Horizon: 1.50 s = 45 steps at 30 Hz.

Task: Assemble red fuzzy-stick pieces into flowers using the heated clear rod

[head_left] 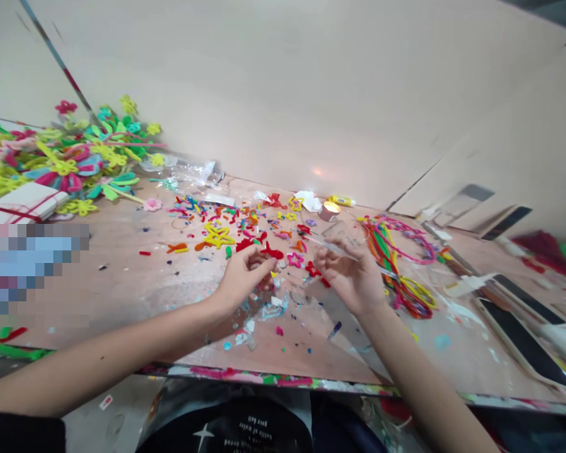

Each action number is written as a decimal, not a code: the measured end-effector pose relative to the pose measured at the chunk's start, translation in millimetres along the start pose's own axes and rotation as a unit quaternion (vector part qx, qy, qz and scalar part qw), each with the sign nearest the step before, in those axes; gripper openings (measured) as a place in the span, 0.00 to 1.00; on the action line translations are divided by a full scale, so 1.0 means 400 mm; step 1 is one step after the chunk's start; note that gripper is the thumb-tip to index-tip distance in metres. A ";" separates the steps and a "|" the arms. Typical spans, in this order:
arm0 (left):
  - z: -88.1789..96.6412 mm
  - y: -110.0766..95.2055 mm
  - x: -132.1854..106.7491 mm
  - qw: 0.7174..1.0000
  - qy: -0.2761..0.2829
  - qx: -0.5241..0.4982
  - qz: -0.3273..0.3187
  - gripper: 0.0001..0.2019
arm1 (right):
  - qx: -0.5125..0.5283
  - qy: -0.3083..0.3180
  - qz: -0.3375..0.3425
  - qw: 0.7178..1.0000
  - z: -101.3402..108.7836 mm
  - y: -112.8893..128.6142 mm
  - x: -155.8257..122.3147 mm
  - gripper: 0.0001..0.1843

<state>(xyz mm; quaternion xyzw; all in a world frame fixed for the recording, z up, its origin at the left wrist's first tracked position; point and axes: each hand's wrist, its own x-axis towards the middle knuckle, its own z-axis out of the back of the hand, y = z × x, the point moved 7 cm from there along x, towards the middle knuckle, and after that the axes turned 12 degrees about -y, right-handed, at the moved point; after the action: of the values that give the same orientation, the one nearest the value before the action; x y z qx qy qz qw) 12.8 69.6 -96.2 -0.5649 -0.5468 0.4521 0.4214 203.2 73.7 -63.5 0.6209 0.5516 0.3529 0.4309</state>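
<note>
My left hand (241,277) is closed, thumb and forefinger pinching a red fuzzy pipe-cleaner piece (272,252). To its right, my right hand (356,277) has its fingers round a thin translucent glue stick (332,244), whose dark tip points left and away from me. The two hands are apart, both just above the table. Between and beyond them lie a pink pipe-cleaner flower (295,259) and red pipe-cleaner pieces (312,270). A lit candle (330,211) in a small cup stands behind my right hand. Yellow pipe-cleaner stars (218,234) lie beyond my left hand.
A heap of colourful pipe-cleaner flowers (75,157) and a white box (21,204) are at left. Cut scraps (245,214) cover the middle back. Bundled pipe cleaners (399,270) and dark-faced phone-like slabs (523,340) lie at right. A pale wall (283,94) rises behind.
</note>
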 end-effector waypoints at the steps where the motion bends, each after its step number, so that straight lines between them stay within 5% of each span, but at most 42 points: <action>1: 0.001 -0.001 -0.003 1.000 -0.003 -0.003 0.002 0.12 | -0.010 0.006 0.010 1.000 -0.005 0.003 -0.009 0.10; 15: 0.005 -0.028 -0.018 0.999 -0.013 0.024 -0.026 0.11 | -0.125 0.107 0.191 0.968 -0.048 0.008 -0.077 0.08; 45: 0.005 -0.023 -0.020 0.999 -0.016 0.036 -0.022 0.08 | -0.201 0.132 0.195 0.951 -0.050 -0.017 -0.089 0.08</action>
<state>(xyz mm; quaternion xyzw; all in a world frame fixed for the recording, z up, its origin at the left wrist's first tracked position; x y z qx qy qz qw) 8.9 61.9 -87.2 -0.5299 -0.5494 0.4709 0.4423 177.1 41.6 -60.8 0.5651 0.3890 0.6123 0.3929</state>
